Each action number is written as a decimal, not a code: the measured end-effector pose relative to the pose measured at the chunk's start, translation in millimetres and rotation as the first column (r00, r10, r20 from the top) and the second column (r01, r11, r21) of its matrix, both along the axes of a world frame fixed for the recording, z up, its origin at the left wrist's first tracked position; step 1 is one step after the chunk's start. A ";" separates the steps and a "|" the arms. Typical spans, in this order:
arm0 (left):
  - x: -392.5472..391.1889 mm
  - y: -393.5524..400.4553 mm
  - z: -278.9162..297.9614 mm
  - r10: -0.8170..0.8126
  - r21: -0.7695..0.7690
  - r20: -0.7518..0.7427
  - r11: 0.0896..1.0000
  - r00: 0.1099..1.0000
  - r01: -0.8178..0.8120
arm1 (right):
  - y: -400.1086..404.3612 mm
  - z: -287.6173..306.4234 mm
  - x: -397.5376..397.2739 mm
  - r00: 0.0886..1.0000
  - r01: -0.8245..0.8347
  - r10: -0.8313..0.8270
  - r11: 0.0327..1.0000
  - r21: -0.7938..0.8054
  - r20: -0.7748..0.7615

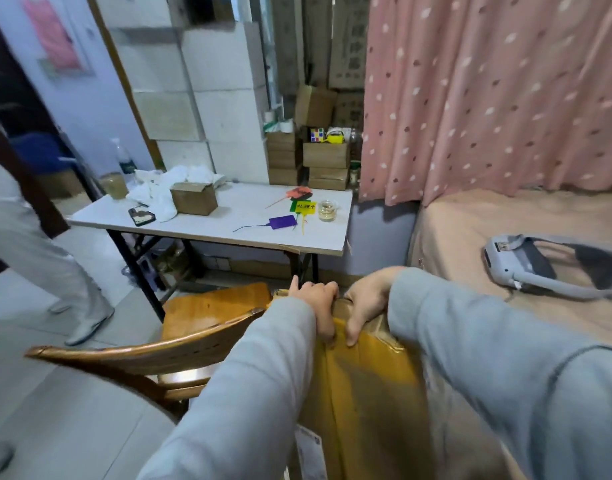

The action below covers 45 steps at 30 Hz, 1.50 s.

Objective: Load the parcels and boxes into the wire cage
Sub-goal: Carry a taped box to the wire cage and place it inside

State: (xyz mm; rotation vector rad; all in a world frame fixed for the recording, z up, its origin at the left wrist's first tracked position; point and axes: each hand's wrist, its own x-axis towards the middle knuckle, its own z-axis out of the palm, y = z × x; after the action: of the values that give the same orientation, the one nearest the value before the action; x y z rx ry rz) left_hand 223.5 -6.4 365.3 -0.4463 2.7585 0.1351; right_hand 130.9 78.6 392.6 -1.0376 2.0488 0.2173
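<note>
At the far left a second person's legs walk past the white folding table, where a small cardboard box waits. Near, beside the wooden chair, the left hand and right hand curl their fingers over the top edge of a yellow taped parcel. No wire cage is visible, so I judge the loading is hardly begun.
</note>
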 end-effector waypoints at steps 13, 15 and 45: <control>80.4 75.0 156.7 -0.005 0.085 -0.065 0.996 0.998 0.010 | 91.1 158.4 88.3 0.996 0.090 -0.090 0.996 0.013 -0.023; 89.1 83.6 173.3 0.017 0.059 -0.067 0.998 0.998 -0.013 | 97.0 173.0 96.1 0.996 0.074 -0.075 0.997 -0.009 -0.054; 154.2 138.0 330.9 0.497 0.103 -0.016 0.864 0.867 -0.493 | 137.2 333.9 144.2 0.913 -0.310 0.269 0.946 -0.094 -0.308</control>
State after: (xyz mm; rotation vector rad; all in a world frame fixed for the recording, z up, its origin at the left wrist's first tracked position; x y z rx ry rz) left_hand 377.7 131.6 696.2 -1.1319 2.5963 0.4032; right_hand 275.1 215.9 726.5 -1.4753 2.1873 0.4049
